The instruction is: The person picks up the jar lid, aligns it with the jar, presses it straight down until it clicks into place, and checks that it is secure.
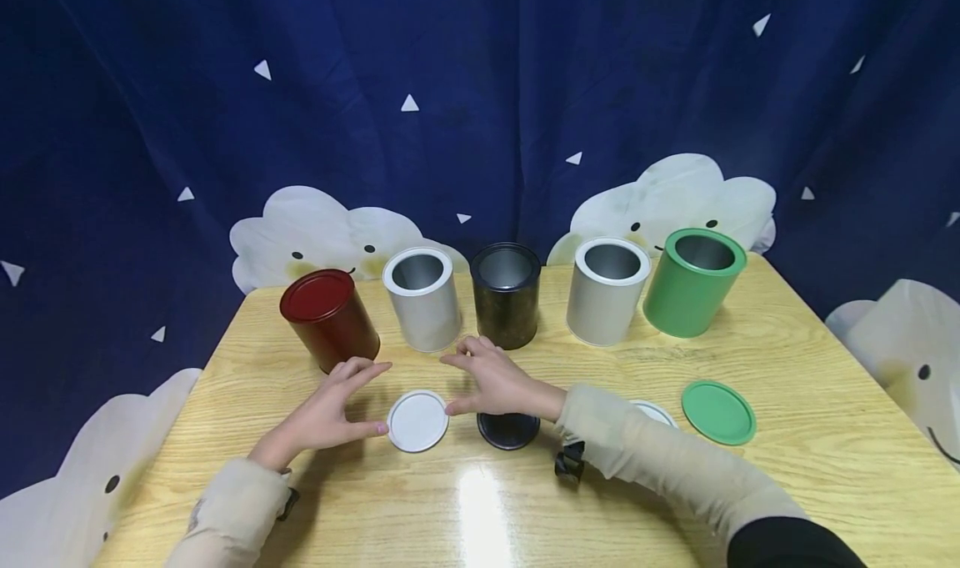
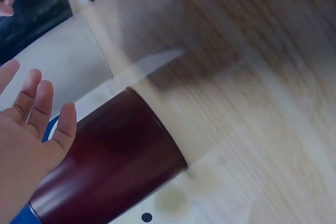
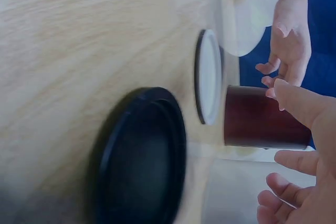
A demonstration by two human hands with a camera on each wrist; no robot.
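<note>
A round white lid (image 1: 417, 420) lies on the table between my two hands in the head view. To its left is my left hand (image 1: 330, 408), fingers spread, thumb tip right at the lid's edge; nothing is in its grasp. On the other side my right hand (image 1: 495, 380) reaches over a black lid (image 1: 508, 433), its thumb close to the white lid's right edge and its fingers bent loosely. Behind the left hand stands a dark red can (image 1: 341, 334) with its lid on. The left wrist view shows the left palm (image 2: 21, 150) empty beside that can.
Open cans stand along the back: a white can (image 1: 429, 314), a black can (image 1: 506, 309), another white can (image 1: 602, 305) and a green can (image 1: 686, 297). A green lid (image 1: 718, 412) lies at right; a second white lid (image 1: 655, 412) is partly hidden by the right sleeve.
</note>
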